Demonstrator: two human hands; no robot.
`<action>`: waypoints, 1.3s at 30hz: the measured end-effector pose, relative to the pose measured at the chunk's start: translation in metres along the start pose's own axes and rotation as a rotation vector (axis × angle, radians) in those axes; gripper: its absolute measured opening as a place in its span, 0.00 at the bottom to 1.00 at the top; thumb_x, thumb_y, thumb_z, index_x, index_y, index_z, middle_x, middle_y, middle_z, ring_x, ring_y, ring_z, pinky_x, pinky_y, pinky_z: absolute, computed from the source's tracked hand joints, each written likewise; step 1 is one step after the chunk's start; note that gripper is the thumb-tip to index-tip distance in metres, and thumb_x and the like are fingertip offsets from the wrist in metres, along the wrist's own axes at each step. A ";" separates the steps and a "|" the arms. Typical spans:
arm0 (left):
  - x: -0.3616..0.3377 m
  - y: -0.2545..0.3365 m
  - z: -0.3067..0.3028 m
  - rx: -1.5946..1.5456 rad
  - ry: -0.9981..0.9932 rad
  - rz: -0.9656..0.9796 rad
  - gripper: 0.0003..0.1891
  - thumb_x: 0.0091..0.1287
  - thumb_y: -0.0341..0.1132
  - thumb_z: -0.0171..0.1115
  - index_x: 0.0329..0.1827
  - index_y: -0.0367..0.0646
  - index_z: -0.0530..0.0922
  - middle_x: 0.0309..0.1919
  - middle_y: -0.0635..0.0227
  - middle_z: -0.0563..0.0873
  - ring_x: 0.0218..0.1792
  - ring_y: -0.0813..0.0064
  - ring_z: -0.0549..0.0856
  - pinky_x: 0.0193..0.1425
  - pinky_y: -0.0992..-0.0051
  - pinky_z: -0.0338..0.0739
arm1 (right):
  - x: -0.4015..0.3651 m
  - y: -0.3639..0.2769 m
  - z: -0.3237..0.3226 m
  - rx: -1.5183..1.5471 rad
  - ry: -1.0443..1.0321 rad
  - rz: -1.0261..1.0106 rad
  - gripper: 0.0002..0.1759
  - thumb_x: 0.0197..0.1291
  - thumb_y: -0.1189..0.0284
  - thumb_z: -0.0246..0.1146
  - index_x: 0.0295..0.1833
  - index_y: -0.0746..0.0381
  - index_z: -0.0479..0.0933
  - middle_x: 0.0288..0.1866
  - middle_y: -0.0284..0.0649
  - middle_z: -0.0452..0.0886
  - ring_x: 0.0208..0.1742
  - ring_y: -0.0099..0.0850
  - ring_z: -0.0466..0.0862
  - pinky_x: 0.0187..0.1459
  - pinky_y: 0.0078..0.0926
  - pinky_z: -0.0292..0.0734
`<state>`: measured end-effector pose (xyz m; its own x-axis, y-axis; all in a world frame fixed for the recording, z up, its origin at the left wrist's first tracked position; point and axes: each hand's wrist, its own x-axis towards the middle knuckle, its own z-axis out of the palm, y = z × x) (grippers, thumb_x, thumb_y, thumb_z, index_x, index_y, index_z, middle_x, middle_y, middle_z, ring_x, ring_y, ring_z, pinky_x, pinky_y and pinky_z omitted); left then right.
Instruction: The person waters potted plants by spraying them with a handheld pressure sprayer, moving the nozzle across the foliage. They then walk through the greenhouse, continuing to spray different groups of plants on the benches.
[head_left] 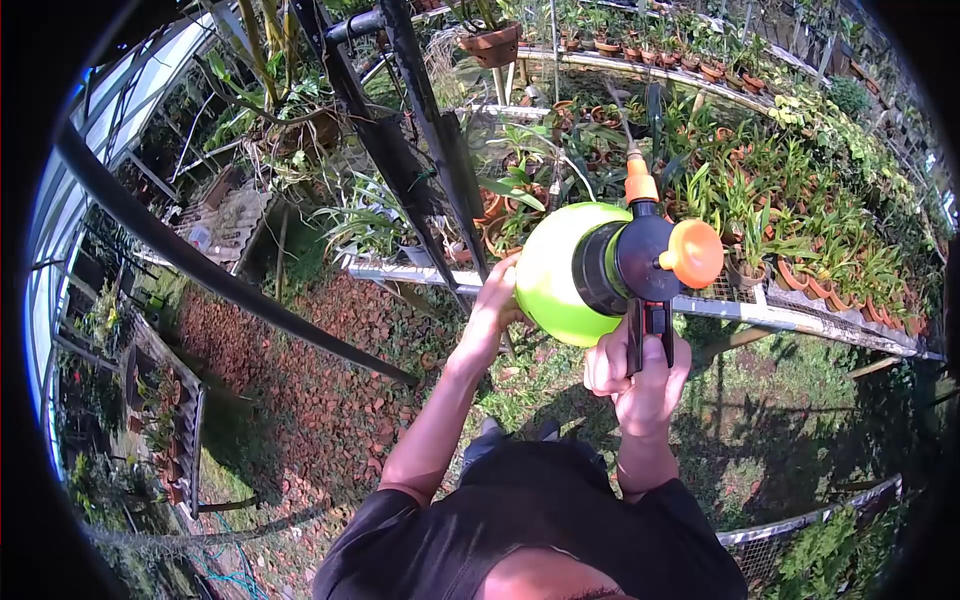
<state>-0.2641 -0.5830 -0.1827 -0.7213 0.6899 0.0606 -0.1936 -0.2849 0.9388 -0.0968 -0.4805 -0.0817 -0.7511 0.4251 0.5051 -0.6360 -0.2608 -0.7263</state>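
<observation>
A pump sprayer with a bright green tank [555,270] is held up in front of my chest, tilted to the left. Its black head carries an orange pump knob [695,254] and an orange nozzle [640,178] that faces the plants. My right hand [645,370] is wrapped round the sprayer's black handle, the thumb on or beside its trigger. At the tank's left side my left hand [495,305] presses against the green surface with its fingers partly hidden behind it, supporting the sprayer.
Beyond the sprayer, a long bench [800,320] bears many potted plants [740,200]. Dark metal posts [400,150] rise to its left, and a black curved pipe [220,270] crosses the left side. A hanging pot [490,45] is above. Brown leaves [310,370] cover the ground.
</observation>
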 end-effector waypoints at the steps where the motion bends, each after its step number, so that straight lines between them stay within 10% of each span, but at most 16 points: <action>1: -0.002 -0.006 -0.002 -0.020 0.013 -0.041 0.31 0.71 0.55 0.47 0.70 0.44 0.60 0.55 0.63 0.76 0.45 0.71 0.79 0.45 0.71 0.74 | 0.000 0.000 -0.002 -0.005 -0.014 0.025 0.19 0.69 0.71 0.46 0.26 0.69 0.65 0.16 0.35 0.65 0.13 0.18 0.63 0.14 0.18 0.57; 16: -0.082 -0.133 -0.015 -0.137 0.072 -0.828 0.30 0.70 0.59 0.32 0.66 0.49 0.63 0.50 0.62 0.77 0.43 0.67 0.80 0.31 0.61 0.77 | -0.053 0.092 -0.034 -0.234 0.260 0.696 0.20 0.72 0.63 0.43 0.28 0.61 0.65 0.17 0.30 0.64 0.14 0.18 0.63 0.18 0.18 0.59; 30: -0.090 -0.133 -0.030 0.180 0.251 -0.912 0.28 0.68 0.60 0.30 0.50 0.51 0.73 0.33 0.70 0.80 0.35 0.71 0.80 0.29 0.61 0.74 | -0.072 0.134 -0.041 -0.017 0.376 0.675 0.20 0.74 0.62 0.44 0.28 0.60 0.63 0.16 0.26 0.63 0.14 0.15 0.61 0.16 0.15 0.58; 39: -0.105 -0.157 -0.061 0.010 0.191 -0.960 0.31 0.69 0.62 0.28 0.60 0.52 0.69 0.43 0.66 0.81 0.40 0.67 0.81 0.31 0.59 0.74 | -0.078 0.148 -0.034 0.018 0.378 0.749 0.19 0.73 0.64 0.45 0.27 0.60 0.63 0.15 0.27 0.62 0.12 0.15 0.61 0.14 0.15 0.56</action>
<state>-0.1981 -0.6508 -0.3574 -0.3558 0.5055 -0.7861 -0.7495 0.3481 0.5631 -0.1268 -0.5231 -0.2444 -0.8679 0.3954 -0.3007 0.0023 -0.6021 -0.7984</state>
